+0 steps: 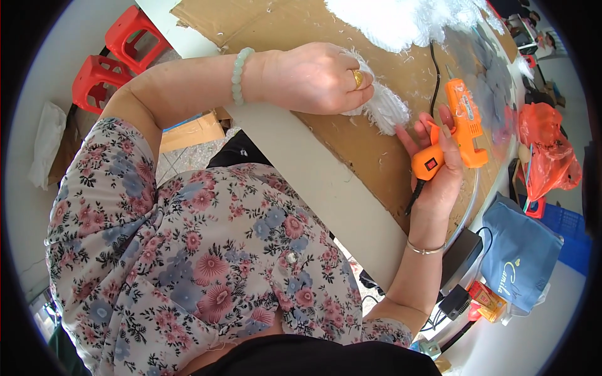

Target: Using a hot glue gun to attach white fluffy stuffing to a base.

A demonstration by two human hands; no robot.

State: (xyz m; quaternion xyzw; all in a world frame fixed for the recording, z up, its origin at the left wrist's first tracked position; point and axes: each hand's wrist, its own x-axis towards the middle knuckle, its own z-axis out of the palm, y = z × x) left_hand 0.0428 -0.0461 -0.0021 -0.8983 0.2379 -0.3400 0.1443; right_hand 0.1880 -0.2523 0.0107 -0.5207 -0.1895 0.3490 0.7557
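Note:
My left hand, with a gold ring and a pale bead bracelet, is closed over a white feathery piece. Its fingertips are hidden, and the fringed end of the piece sticks out toward my right hand. In my right hand lies an orange hot glue gun, its nozzle pointing to the far side. The fingers wrap loosely about its handle near the trigger. A clear glue stick trails from the gun's back end. Brown cardboard covered in white wisps lies beneath both hands.
A heap of white feathery material lies at the far side. A black cord crosses the cardboard. On the right are a red plastic bag, a blue bag and a black adapter. Red stools stand at left.

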